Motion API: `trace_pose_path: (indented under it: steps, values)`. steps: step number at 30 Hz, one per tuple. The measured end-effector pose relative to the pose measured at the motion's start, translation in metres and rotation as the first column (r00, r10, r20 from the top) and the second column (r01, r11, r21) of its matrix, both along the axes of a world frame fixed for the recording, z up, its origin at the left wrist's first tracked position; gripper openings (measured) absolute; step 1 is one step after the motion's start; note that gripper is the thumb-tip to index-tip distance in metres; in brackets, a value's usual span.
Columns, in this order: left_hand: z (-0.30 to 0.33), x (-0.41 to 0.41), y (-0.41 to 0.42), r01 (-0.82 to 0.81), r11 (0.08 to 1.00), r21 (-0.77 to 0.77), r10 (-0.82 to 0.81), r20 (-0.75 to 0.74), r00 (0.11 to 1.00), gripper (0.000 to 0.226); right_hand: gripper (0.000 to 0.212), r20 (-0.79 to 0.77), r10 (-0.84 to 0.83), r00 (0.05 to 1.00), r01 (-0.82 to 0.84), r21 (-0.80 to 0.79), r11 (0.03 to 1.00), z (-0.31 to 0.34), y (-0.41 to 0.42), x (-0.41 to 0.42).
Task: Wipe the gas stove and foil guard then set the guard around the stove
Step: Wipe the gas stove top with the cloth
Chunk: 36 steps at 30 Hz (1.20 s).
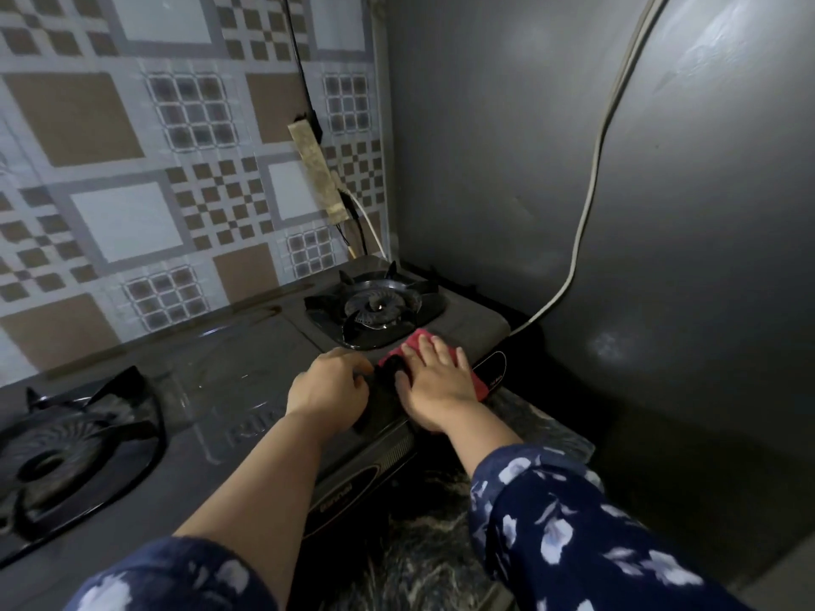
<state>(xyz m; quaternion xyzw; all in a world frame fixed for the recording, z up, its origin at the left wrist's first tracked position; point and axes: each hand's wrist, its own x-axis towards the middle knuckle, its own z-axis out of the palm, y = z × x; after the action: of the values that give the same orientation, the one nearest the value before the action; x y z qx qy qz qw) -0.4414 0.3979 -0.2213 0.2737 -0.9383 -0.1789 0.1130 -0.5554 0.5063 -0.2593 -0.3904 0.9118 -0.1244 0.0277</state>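
A dark grey two-burner gas stove fills the lower left and middle. Its right burner sits at the back right and its left burner at the near left. A red cloth lies on the stove's front right corner, just in front of the right burner. My right hand presses down on it with fingers spread. My left hand rests on the stove top right beside it, fingers curled. A dark patch lies between the two hands; I cannot tell what it is. A panel patterned with brown and white squares stands behind the stove.
A grey wall or appliance side rises close on the right, with a white cable running down it to the stove's right end. A worn power strip with cords hangs in the back corner. The stove stands on a dark marbled counter.
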Motion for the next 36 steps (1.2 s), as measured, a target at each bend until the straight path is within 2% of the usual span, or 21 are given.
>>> trace_pose_path:
  steps: [7, 9, 11, 13, 17, 24, 30, 36]
  values:
    - [0.011, 0.061, -0.019, -0.104, 0.994, -0.011, 0.105, 0.033, 0.994, 0.034, 0.060, 0.016, 0.182, 0.983, -0.182, 0.099, 0.978, 0.006, -0.040, 0.074]
    - [0.012, 0.079, -0.026, -0.128, 0.992, -0.012, 0.128, 0.046, 0.991, 0.034, 0.063, 0.047, 0.270, 0.962, -0.274, 0.140, 0.951, 0.015, -0.040, 0.079]
    - [0.013, 0.094, -0.032, -0.143, 0.990, -0.016, 0.144, 0.052, 0.988, 0.037, 0.065, 0.061, 0.369, 0.927, -0.374, 0.114, 0.920, 0.023, -0.029, 0.072]
    - [0.014, 0.107, -0.037, -0.162, 0.987, -0.021, 0.163, 0.059, 0.985, 0.038, 0.063, -0.004, 0.435, 0.900, -0.432, 0.116, 0.895, 0.024, -0.015, 0.065]
    - [0.010, 0.124, -0.050, -0.163, 0.984, -0.069, 0.166, 0.048, 0.985, 0.035, 0.061, -0.091, 0.408, 0.909, -0.391, 0.154, 0.907, 0.013, -0.024, 0.076]
    - [0.016, 0.130, -0.069, -0.162, 0.979, -0.120, 0.167, 0.029, 0.986, 0.038, 0.066, -0.011, 0.292, 0.956, -0.285, 0.184, 0.941, 0.011, -0.092, 0.093]
    - [0.020, 0.121, -0.092, -0.161, 0.976, -0.147, 0.167, 0.034, 0.985, 0.038, 0.061, -0.027, 0.362, 0.932, -0.354, 0.160, 0.922, 0.010, -0.123, 0.075]
    - [0.020, 0.098, -0.125, -0.233, 0.960, -0.154, 0.239, 0.024, 0.971, 0.038, 0.061, -0.035, 0.446, 0.894, -0.436, 0.152, 0.887, 0.012, -0.178, 0.052]
